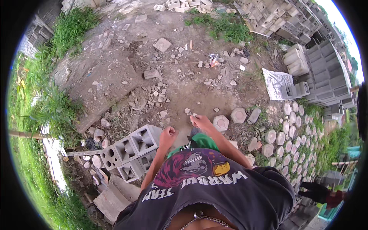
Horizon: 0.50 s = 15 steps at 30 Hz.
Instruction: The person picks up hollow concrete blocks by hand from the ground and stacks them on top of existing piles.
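Observation:
My left hand point(168, 136) is curled closed in front of my body, just right of the stacked grey hollow concrete blocks point(145, 138). What it holds, if anything, is hidden. My right hand point(201, 122) is also closed, a little farther forward, with thumb and fingers pinched together. A small pale bit shows near its fingertips, too small to name. The two hands are apart from each other. Below them are my green shorts point(201, 141). Small loose stones point(187, 110) lie on the dirt beyond the right hand.
Hexagonal pavers point(270, 137) lie in rows on the right, with two more pavers point(239, 115) nearer me. Block stacks point(326, 63) stand at the far right beside a white sheet point(278, 82). Rubble point(155, 94) covers ground ahead. Another person point(322, 193) is at lower right.

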Tool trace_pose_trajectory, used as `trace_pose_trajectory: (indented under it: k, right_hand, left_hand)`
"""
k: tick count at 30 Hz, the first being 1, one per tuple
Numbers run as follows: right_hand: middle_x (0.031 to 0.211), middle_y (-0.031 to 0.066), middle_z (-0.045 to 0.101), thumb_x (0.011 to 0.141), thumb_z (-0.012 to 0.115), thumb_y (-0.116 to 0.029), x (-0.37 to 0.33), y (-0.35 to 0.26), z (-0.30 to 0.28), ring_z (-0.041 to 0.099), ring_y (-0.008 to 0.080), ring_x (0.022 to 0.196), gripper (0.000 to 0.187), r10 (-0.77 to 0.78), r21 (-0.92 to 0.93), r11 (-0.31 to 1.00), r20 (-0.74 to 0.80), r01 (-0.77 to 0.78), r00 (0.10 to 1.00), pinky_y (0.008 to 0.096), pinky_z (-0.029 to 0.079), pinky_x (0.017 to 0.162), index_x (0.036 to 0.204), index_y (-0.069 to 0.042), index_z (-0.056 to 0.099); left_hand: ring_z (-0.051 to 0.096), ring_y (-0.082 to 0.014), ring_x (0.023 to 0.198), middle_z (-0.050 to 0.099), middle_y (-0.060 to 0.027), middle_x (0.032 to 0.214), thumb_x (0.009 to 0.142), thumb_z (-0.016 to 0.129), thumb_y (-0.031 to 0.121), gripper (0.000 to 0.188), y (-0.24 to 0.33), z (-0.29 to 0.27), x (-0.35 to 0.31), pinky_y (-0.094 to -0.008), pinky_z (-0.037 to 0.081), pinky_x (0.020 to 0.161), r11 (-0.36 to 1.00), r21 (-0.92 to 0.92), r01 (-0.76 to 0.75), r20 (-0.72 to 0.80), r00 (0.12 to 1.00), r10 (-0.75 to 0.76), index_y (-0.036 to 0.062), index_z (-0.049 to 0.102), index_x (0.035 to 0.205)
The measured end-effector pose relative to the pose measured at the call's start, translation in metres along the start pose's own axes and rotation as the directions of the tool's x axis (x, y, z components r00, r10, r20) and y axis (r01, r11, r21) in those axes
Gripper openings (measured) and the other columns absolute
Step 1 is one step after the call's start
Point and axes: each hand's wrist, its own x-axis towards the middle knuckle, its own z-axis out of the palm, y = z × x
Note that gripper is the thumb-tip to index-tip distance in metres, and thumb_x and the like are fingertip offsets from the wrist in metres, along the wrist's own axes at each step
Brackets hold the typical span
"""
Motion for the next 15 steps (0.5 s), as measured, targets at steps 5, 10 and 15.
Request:
trace_pose_trajectory:
  k: [5,10,15]
  right_hand:
    - [0.06,0.0013,0.058,0.084,0.059,-0.033,0.009,0.028,-0.082,0.051,0.0098,0.055,0.032,0.023,0.24,0.97,-0.201,0.027,0.979,0.0266,0.039,0.052,0.072,-0.003,0.06]
    - [0.067,0.0019,0.06,0.085,0.062,-0.019,0.001,0.049,-0.124,0.056,0.0113,0.056,0.015,0.185,0.479,0.878,-0.33,-0.004,0.926,0.0265,0.047,0.054,0.081,-0.004,0.059]
    - [0.073,0.0032,0.061,0.085,0.057,-0.018,-0.003,0.048,-0.137,0.057,0.011,0.066,0.019,0.302,0.597,0.802,-0.373,-0.023,0.877,0.0259,0.046,0.058,0.09,-0.001,0.058]
  left_hand:
    - [0.044,-0.018,0.052,0.047,-0.0086,0.054,0.078,0.068,0.03,0.038,0.044,0.065,0.07,-0.0341,0.038,0.052,0.992,0.058,-0.111,0.139,0.985,0.102,0.0015,0.047,0.064]
    - [0.04,-0.0205,0.05,0.043,-0.0096,0.053,0.08,0.066,0.035,0.044,0.103,0.096,0.118,-0.0366,0.036,0.05,0.98,0.111,-0.168,0.339,0.933,0.122,0.0031,0.042,0.062]
    - [0.037,-0.0208,0.049,0.04,-0.0094,0.052,0.08,0.067,0.034,0.045,0.106,0.106,0.172,-0.0369,0.034,0.049,0.969,0.107,-0.221,0.43,0.889,0.155,0.0038,0.04,0.061]
